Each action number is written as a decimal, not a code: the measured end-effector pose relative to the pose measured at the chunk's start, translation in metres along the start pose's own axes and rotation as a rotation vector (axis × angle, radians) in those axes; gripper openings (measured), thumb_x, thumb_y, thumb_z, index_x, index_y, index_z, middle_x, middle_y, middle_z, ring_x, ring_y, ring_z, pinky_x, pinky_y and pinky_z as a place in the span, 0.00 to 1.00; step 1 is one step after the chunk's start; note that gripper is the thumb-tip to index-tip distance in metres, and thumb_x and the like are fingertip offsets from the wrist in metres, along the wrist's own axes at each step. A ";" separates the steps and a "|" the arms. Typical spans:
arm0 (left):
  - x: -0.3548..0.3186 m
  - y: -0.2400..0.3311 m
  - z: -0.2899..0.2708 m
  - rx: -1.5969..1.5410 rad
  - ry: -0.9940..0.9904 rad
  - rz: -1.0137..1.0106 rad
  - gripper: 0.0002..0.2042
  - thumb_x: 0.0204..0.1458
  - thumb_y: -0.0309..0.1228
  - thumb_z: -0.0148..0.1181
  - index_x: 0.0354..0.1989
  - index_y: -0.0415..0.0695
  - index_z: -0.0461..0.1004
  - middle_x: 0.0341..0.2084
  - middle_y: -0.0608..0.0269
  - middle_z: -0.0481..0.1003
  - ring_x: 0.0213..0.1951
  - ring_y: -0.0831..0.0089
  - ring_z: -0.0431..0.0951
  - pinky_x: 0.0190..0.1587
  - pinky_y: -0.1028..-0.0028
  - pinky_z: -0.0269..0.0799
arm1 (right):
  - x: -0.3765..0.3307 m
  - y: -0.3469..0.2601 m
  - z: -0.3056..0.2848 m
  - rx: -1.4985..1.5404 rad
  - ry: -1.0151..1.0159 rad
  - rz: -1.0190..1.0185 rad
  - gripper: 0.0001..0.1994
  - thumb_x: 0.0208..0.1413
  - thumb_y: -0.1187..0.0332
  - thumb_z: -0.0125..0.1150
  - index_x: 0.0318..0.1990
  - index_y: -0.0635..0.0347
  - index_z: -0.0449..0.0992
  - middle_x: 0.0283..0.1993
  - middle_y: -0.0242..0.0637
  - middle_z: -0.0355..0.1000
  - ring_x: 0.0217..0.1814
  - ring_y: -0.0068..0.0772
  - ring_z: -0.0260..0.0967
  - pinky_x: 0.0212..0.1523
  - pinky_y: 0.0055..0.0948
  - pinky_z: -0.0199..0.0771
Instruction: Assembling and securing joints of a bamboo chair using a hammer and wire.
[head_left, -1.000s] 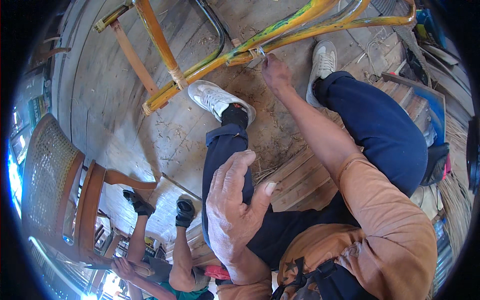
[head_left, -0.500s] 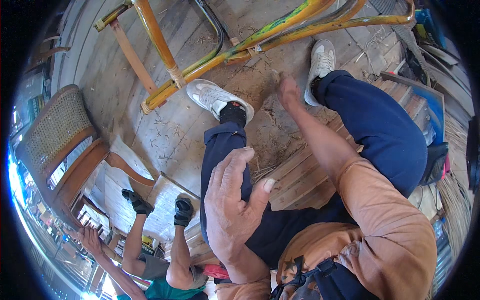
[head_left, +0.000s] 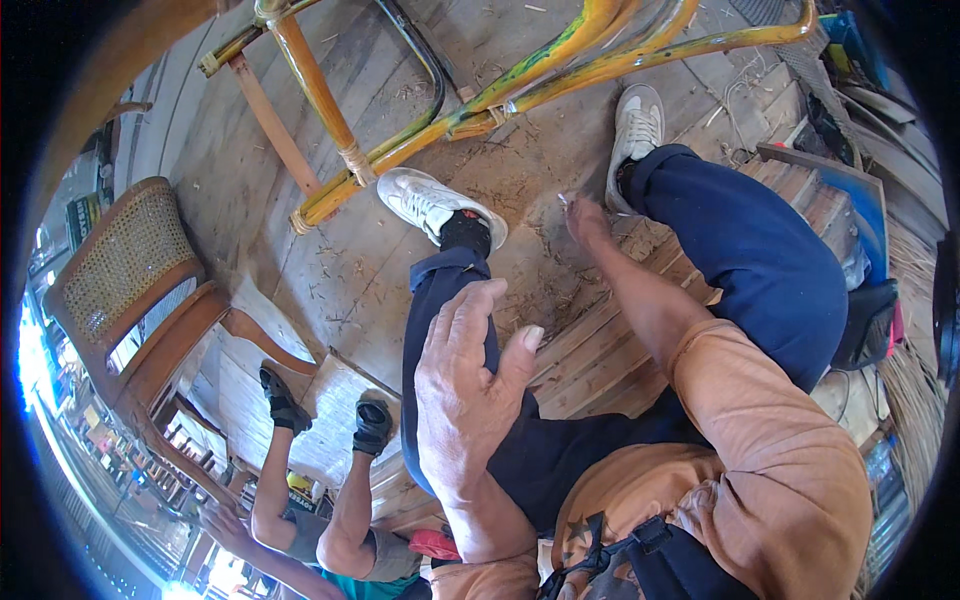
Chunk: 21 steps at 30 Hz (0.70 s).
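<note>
Left hand [head_left: 465, 390]: raised above the left trouser leg [head_left: 437, 285], fingers extended, thumb spread apart, nothing in its grip.
Right hand [head_left: 588, 225]: low near the right shoe [head_left: 637, 130], fingers curled, seemingly pinching a small pale piece [head_left: 563, 199], too small to identify.
Yellow-green pole frame [head_left: 415, 146]: just beside the left shoe [head_left: 435, 203], apart from both hands.
Cane-backed chair [head_left: 125, 275]: at left, near a co-worker's hand [head_left: 225, 525].

The frame [head_left: 530, 80] is yellow, streaked green and blackish; its slat [head_left: 275, 125] reddish brown. The chair [head_left: 172, 345] is brown, its back [head_left: 130, 265] a tan mesh weave. The trousers [head_left: 760, 255] are navy, the shoes [head_left: 425, 200] whitish, the shirt [head_left: 780, 420] orange-brown.
</note>
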<state>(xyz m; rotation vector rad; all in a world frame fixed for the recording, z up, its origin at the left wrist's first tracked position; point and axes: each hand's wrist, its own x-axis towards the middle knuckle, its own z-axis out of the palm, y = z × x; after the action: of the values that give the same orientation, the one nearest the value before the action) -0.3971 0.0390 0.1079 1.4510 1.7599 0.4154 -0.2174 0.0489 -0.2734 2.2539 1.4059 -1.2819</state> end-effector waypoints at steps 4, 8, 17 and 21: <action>0.004 0.006 0.008 0.033 0.000 0.012 0.18 0.48 0.31 0.60 0.47 0.38 0.69 0.43 0.47 0.72 0.45 0.50 0.72 0.47 0.63 0.67 | -0.001 0.008 -0.006 0.079 0.090 -0.012 0.12 0.55 0.62 0.49 0.37 0.59 0.76 0.41 0.52 0.72 0.45 0.55 0.70 0.44 0.45 0.70; 0.008 0.008 0.016 0.056 -0.003 0.011 0.17 0.49 0.32 0.59 0.47 0.39 0.69 0.43 0.47 0.72 0.46 0.51 0.72 0.48 0.64 0.67 | -0.006 0.012 -0.015 -0.053 0.022 -0.110 0.11 0.53 0.66 0.48 0.36 0.60 0.76 0.40 0.53 0.72 0.45 0.55 0.70 0.44 0.46 0.70; 0.017 0.011 0.021 0.082 -0.001 -0.153 0.17 0.51 0.32 0.57 0.47 0.39 0.69 0.42 0.47 0.72 0.45 0.53 0.73 0.48 0.65 0.67 | -0.013 0.018 -0.018 0.041 -0.034 -0.126 0.12 0.52 0.65 0.49 0.35 0.63 0.75 0.39 0.56 0.72 0.45 0.57 0.70 0.44 0.46 0.69; 0.020 0.012 0.018 0.030 0.058 -0.167 0.16 0.51 0.32 0.57 0.48 0.41 0.70 0.41 0.47 0.73 0.43 0.53 0.74 0.46 0.66 0.67 | -0.017 0.020 -0.013 0.025 0.030 -0.130 0.14 0.50 0.60 0.55 0.37 0.63 0.74 0.39 0.55 0.72 0.45 0.57 0.69 0.46 0.45 0.69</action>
<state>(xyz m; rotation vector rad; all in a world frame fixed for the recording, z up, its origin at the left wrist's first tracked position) -0.3761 0.0565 0.0971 1.3117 1.9237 0.3477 -0.1967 0.0345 -0.2585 2.2399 1.5784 -1.3163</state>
